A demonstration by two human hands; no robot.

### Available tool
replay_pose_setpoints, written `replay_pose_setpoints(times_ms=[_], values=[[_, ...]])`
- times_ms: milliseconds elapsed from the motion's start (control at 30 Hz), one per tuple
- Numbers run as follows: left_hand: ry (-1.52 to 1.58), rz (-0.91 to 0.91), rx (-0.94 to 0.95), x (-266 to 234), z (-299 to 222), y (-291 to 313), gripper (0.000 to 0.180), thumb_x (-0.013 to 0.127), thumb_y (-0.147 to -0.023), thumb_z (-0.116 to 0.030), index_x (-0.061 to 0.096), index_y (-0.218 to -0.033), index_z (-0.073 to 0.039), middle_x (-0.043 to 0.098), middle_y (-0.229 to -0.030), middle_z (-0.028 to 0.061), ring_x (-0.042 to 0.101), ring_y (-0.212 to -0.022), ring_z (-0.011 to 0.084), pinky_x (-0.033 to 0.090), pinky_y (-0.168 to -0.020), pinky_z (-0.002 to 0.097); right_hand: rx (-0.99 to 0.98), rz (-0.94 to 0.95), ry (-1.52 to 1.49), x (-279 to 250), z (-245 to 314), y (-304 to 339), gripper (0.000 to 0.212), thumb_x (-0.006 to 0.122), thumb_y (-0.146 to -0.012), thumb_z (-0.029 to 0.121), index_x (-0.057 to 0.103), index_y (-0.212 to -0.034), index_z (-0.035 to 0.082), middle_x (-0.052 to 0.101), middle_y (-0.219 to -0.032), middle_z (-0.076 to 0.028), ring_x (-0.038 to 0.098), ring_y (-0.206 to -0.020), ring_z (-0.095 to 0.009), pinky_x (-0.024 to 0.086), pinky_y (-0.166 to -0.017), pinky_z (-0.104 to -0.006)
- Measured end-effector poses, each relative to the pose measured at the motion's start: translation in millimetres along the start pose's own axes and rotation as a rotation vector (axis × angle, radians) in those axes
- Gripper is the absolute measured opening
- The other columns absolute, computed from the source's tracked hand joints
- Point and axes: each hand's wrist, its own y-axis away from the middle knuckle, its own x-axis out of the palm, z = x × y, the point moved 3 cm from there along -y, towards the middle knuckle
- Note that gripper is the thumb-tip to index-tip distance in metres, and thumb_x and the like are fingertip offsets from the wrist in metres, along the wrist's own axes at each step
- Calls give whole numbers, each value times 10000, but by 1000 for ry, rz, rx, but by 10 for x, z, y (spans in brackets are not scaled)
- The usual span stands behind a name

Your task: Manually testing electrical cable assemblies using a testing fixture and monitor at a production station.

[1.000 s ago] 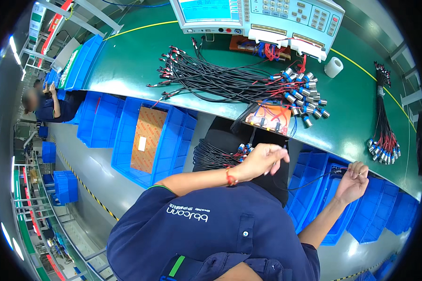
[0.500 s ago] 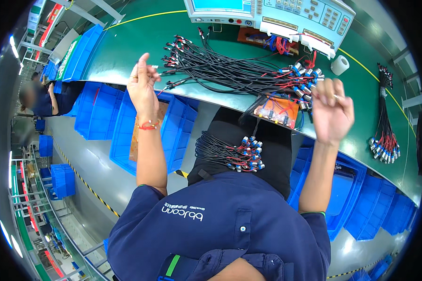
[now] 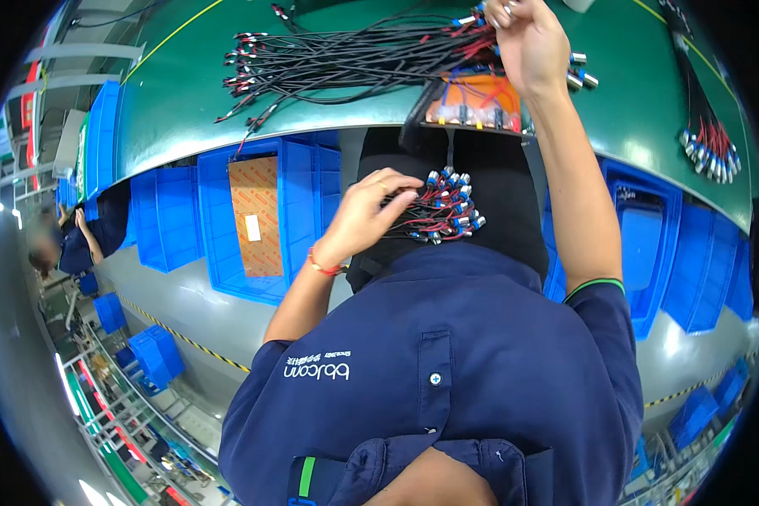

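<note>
On my lap lies a bundle of black cables [image 3: 434, 211] with red wires and blue-and-silver connectors. My left hand [image 3: 367, 215] curls over its left part, thumb and fingers around the cables and covering many of them. A larger heap of black cables [image 3: 337, 63] stretches across the green table, thin red and black ends to the left. At that heap's connector end is my right hand [image 3: 531, 46], its fingers bent together near the top edge of the picture. What its fingertips hold, if anything, I cannot make out.
An orange board [image 3: 472, 94] with small connectors sits at the table's [image 3: 164, 118] front edge. Another cable bundle [image 3: 696, 110] lies far right. Blue bins [image 3: 308, 194] stand below the table on both sides, one containing a brown carton [image 3: 257, 223]. Another person [image 3: 88, 232] is at far left.
My left hand has come down from the heap's wire ends to the bundle on my lap. My right hand has moved up and left, onto the heap's connector end. The view has shifted.
</note>
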Motion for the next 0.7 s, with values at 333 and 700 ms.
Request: replay_pose_setpoints(times_ms=[333, 700], values=[[-411, 201, 71, 619, 80, -214, 197, 673, -847, -188, 690, -969, -34, 586, -957, 98, 572, -935, 285, 481, -834, 378, -495, -91, 1644, 485, 170, 197, 147, 468, -815, 43, 545, -938, 21, 519, -933, -159, 490, -941, -318, 394, -872, -390], [-443, 178, 144, 731, -33, -312, 121, 665, -835, -111, 678, -926, -32, 608, -825, 80, 597, -824, 246, 499, -775, 337, -88, 131, 1443, 533, 188, 1513, 188, 559, -732, -48, 595, -901, 25, 558, -756, -90, 559, -772, -260, 439, -742, -358]])
